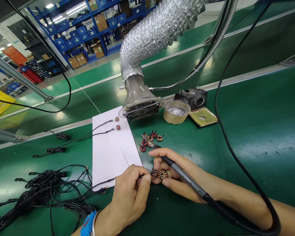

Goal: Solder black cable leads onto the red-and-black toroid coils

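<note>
My left hand is closed in a pinch on the stripped end of a black cable. A thin solder wire runs down to the same fingers. A soldering iron lies across my right hand, its tip pointing up and left. Between the fingertips of that hand is also a small copper-wound stator. Dark leads bridge the gap between the stator and my left fingertips. Beyond the iron's tip rests a cluster of similar red and copper stators.
A white sheet carries two small wound parts near cable ends. Coiled black cables lie left. A fume hood on a silver duct hangs above; behind are a round tub, an iron stand and a yellow sponge.
</note>
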Demonstrator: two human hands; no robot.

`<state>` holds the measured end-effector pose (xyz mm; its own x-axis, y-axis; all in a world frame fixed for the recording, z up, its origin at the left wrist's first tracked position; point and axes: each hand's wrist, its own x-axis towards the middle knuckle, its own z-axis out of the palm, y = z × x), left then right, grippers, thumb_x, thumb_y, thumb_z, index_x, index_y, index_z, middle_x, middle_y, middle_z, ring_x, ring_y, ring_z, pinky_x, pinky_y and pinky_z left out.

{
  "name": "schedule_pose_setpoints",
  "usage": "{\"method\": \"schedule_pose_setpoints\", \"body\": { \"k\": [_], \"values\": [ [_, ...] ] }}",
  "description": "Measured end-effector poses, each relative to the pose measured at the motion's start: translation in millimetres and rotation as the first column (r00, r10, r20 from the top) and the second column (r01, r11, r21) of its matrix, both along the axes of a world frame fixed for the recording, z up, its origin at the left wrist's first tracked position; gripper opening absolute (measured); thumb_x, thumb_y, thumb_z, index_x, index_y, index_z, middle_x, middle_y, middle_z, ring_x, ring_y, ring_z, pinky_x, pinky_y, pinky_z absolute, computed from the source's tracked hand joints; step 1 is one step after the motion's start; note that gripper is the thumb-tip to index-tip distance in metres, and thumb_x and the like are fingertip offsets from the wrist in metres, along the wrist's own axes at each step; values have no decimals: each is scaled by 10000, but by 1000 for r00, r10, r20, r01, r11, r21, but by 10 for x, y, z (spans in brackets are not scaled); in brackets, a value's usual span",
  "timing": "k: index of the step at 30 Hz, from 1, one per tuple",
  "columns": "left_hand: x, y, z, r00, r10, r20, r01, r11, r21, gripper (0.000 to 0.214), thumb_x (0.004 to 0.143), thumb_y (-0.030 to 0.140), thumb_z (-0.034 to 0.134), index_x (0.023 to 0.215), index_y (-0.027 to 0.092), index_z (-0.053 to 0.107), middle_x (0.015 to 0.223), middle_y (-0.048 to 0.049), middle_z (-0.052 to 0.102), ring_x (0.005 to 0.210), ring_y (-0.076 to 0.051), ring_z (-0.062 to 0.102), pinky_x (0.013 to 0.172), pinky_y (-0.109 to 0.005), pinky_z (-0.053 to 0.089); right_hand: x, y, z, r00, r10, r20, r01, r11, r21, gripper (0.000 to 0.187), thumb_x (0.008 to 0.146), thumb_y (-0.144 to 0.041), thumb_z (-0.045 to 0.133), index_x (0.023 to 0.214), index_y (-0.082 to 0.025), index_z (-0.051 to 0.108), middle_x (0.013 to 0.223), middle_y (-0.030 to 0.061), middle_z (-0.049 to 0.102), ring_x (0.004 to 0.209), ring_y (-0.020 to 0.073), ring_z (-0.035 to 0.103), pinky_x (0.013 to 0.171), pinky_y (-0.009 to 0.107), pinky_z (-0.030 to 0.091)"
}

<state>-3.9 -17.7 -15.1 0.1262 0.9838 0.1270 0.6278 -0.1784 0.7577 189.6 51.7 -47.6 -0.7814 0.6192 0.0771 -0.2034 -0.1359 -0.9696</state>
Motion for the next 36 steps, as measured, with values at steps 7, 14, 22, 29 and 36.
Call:
{"method": "schedule_pose_setpoints", "body": {
  "k": [7, 14, 22, 29, 36],
  "values": [
    [19, 7, -12, 998, -20, -67, 22, 999, 40, 132, 938, 203, 480, 879, 180, 596, 713, -15, 600, 605, -119, 530, 561, -226, 385, -49, -35, -4, 953, -301, 26, 271, 892, 362, 331, 895, -107, 538, 1183, -263, 490, 880, 0, 573, 717, 99, 599, 646, 220, 525],
    [15, 28, -18, 998, -32, -47, 32, 999, 14, 154, 941, 211, 473, 880, 182, 611, 756, -31, 622, 657, -134, 552, 601, -233, 404, -38, -30, 49, 929, -369, -31, 288, 668, 686, 340, 828, -60, 548, 1118, -236, 529, 802, -5, 590, 654, 105, 551, 607, 221, 478],
    [31, 71, 26, 996, 43, 74, -26, 975, -219, 214, 943, 274, 469, 830, 176, 624, 704, 3, 569, 621, -119, 470, 585, -230, 364, -58, -25, 49, 892, -434, -123, 347, 485, 803, 322, 840, -49, 524, 1110, -224, 523, 781, 11, 622, 653, 131, 557, 604, 262, 496],
    [7, 72, -21, 968, 73, 241, 21, 930, -367, 267, 943, 350, 468, 794, 171, 598, 627, 34, 470, 575, -106, 408, 539, -215, 335, -39, 15, 46, 901, -382, -205, 357, 387, 850, 343, 839, -14, 552, 1117, -215, 537, 781, 42, 647, 667, 152, 594, 633, 305, 533],
    [-39, 43, 271, 1000, 24, 11, -22, 987, -159, 330, 987, 303, 363, 1027, 189, 670, 971, -69, 712, 895, -191, 650, 801, -288, 493, 29, -23, 19, 896, -404, -185, 349, 382, 856, 373, 832, -23, 570, 1130, -247, 568, 801, 29, 654, 697, 167, 622, 662, 319, 545]
  ]
}}
